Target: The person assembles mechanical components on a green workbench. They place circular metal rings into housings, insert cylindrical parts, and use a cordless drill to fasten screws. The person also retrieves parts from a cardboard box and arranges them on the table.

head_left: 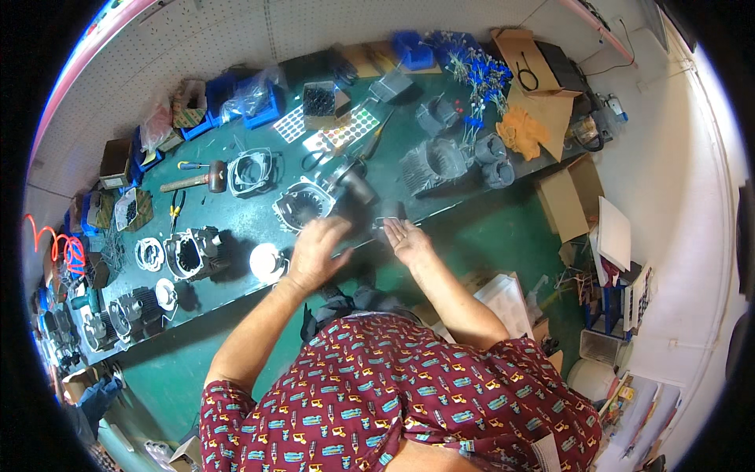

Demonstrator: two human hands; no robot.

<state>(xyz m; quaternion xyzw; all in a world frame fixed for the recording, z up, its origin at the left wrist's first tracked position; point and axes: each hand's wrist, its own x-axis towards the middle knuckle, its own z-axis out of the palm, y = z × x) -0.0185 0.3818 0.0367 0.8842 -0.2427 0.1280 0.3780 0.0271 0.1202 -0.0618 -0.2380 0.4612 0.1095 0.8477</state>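
Note:
My left hand (pixel 318 250) is over the bench's front edge, fingers stretched and thumb apart, with nothing visible in it. Just beyond its fingers lies an open grey metal motor housing (pixel 325 203), beside a part with a dark cylinder (pixel 358 187). My right hand (pixel 409 244) is turned partly palm up at the bench edge. Its fingertips hold a small shiny metal piece (pixel 382 221), too small to name. Behind them stands a short dark grey cylinder (pixel 393 210). A round white part (pixel 266 262) sits left of my left wrist.
A mallet (pixel 214 177), pliers (pixel 176 211) and more housings (pixel 193 253) lie on the left. A finned housing (pixel 432 165) stands right, near orange gloves (pixel 521 132) and blue-tipped wired parts (pixel 484 79). Sticker sheets (pixel 354 126) lie behind. A cardboard box (pixel 578 197) is off the bench's right end.

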